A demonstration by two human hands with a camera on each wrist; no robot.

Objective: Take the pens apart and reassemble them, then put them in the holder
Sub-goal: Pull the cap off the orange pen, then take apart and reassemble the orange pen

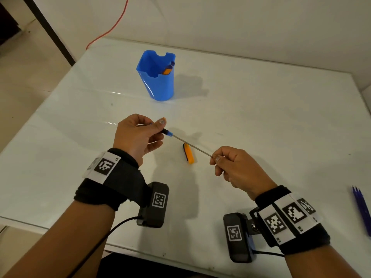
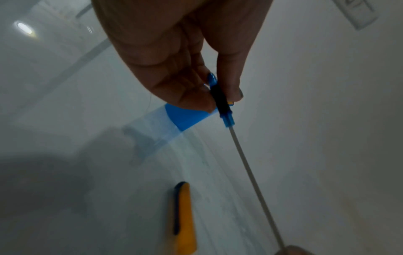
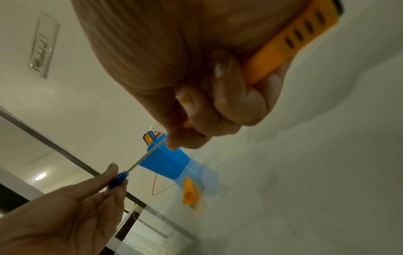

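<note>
Orange plastic fills my right hand (image 1: 236, 169): the pen barrel (image 3: 290, 41) lies along my palm with the fingers curled round it, so it stays put while my thumb and forefinger tips pinch the end of the thin grey refill (image 1: 190, 146). That double hold keeps the barrel ready to go on again without my setting it down.

My left hand (image 1: 138, 137) pinches the black grip section (image 2: 220, 100) with its blue tip piece, thumb on one side and fingers on the other, because that is the stiffest place to take hold. The refill runs straight between my two hands, above the tabletop (image 1: 261, 109) and touching nothing else. I judge this to be the taking-apart or threading step for this pen; which of the two I cannot tell.

An orange cap (image 1: 188, 153) lies flat on the tabletop just below the refill, between my hands, where I can reach it with either one. The blue holder (image 1: 158, 85) stands upright farther off, well apart from my hands, and already has at least two pens leaning in its right corner. Some loose blue refills (image 1: 361, 209) lie at the right edge of the tabletop.

What I have to mind is that a refill so thin would bend if my hands pulled out of line.
</note>
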